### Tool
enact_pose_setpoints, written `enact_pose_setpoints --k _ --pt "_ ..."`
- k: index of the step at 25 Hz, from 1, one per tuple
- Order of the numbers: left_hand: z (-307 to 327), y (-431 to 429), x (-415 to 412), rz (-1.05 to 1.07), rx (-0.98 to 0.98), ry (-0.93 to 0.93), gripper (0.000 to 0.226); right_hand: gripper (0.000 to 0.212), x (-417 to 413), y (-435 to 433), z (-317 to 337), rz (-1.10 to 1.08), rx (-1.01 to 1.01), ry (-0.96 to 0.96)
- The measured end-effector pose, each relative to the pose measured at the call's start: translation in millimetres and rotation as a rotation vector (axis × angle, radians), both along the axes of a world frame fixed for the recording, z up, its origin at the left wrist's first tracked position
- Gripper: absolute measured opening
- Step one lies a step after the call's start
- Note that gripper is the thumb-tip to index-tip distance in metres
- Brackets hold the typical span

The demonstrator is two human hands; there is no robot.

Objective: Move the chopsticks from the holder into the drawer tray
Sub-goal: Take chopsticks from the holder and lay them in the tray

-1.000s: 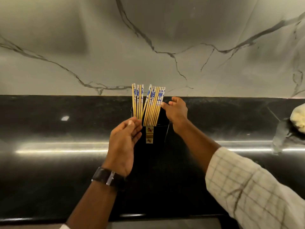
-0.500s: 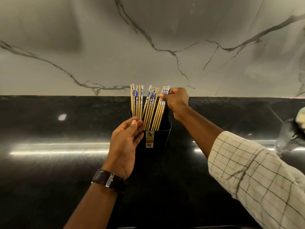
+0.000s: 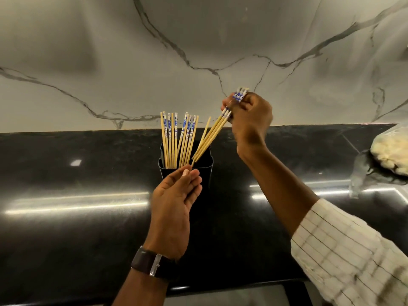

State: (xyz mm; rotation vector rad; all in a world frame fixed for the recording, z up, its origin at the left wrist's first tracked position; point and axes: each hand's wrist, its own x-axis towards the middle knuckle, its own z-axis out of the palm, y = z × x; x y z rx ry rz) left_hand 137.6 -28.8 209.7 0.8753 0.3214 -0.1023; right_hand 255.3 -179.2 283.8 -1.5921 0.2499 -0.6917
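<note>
— Several chopsticks, four or so, are pinched at their blue ends in your right hand point(image 3: 249, 120), tilted, with their bare tips point(image 3: 194, 159) just over the holder point(image 3: 207, 171) mouth. What does your left hand point(image 3: 174, 208) do?

— Your left hand is open, fingers apart, gripping nothing, its fingertips at the holder's near rim. Steady the holder with it so it cannot tip on the black bench point(image 3: 77, 217).

— And the lift?

— Draw the bundle along its own slant until the tips clear the rim; one loose stick point(image 3: 204, 133) leans apart from the others and looks likely to slip. Gather it in first.

— What remains?

— Two upright groups of chopsticks point(image 3: 176, 138) stand inside the holder. The drawer tray is out of view, so I cannot tell where you carry them.
</note>
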Motion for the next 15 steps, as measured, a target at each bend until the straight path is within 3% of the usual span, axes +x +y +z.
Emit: enact_pose_setpoints --k 3,5,10,15 --pt "3 -10 -21 0.003 0.002 0.007 0.029 0.017 -56 -7 17 0.054 0.200 -0.147" --pt "7 -21 -41 0.010 -0.048 -0.001 0.028 0.015 -105 -10 11 0.120 0.359 -0.130" --pt "-14 -27 -106 0.192 -0.184 0.051 0.032 0.005 -221 -1 -68 0.023 0.956 0.267" --pt "-102 -10 -188 0.222 -0.016 0.566 0.037 0.020 -319 0 -172 -0.154 1.154 0.758"
